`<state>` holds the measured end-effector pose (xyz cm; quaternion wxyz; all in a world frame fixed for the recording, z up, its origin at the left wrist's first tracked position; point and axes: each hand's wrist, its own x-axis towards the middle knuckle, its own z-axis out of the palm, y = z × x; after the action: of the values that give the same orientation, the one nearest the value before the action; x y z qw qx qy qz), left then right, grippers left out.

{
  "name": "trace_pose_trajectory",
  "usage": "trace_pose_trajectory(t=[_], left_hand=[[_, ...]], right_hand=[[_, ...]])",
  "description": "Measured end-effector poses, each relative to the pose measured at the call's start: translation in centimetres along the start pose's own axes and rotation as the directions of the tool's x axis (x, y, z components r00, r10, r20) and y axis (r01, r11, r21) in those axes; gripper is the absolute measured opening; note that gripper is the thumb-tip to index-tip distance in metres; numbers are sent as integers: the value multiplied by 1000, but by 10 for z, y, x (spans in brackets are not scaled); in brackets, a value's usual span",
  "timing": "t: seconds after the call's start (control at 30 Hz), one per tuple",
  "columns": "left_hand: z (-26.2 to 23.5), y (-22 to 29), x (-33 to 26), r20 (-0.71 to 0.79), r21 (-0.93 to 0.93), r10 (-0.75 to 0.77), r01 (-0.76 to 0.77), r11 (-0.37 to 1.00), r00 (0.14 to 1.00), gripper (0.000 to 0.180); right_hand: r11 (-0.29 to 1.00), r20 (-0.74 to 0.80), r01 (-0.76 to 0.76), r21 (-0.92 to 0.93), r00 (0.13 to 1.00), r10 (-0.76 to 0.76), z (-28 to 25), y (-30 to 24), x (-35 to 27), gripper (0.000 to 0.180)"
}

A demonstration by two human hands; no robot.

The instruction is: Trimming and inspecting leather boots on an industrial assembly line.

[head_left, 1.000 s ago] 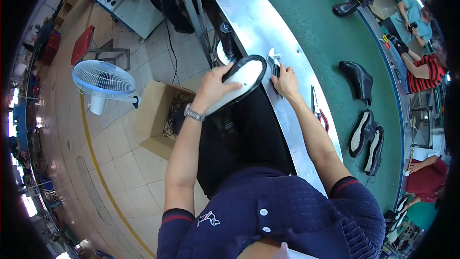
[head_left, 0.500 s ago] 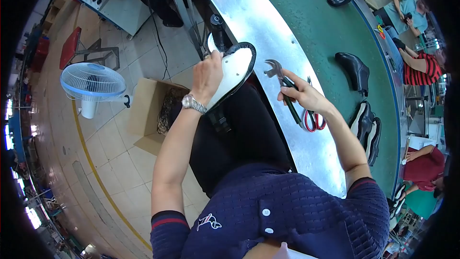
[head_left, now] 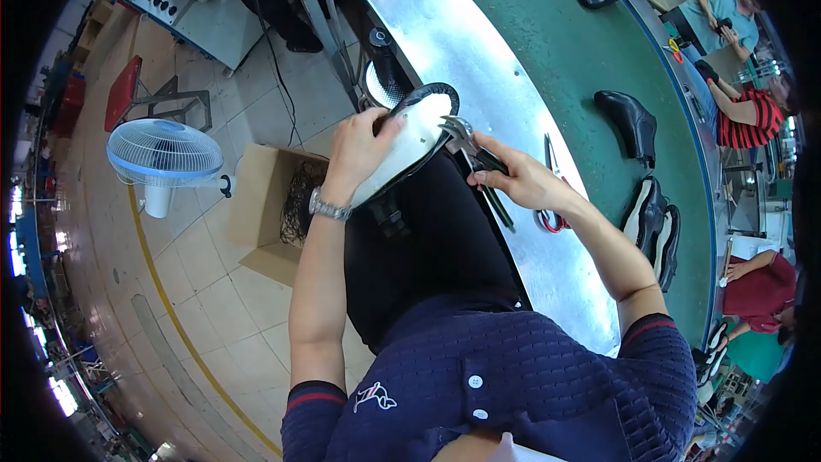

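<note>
Left hand point(head_left: 363, 147) grips a shoe point(head_left: 409, 147), sole up, just beside the metal bench point(head_left: 479, 51). Right hand point(head_left: 520, 181) is closed around pliers point(head_left: 475, 162), their tip touching the shoe's rim.

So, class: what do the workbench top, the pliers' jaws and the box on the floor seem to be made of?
Workbench top: likely sheet metal, brushed grey, showing streaky glare.
Pliers jaws: seemingly bare steel, dull silver glint.
Box: corrugated cardboard, matt brown, with folded flaps.
</note>
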<state>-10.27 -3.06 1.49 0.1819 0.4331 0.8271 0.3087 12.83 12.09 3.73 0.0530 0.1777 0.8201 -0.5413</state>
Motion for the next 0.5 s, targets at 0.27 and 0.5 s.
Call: trace_pose_trajectory(t=[0.27,0.5], left_hand=[[46,31,-60,-214,153,-28,62,986,976,107],[56,24,-62,-275,218,101,-41,975,956,86]], right_hand=[[864,272,0,-503,949,158,-17,-65,56,61],[892,-10,159,-422,984,-181,17,-15,31,59]])
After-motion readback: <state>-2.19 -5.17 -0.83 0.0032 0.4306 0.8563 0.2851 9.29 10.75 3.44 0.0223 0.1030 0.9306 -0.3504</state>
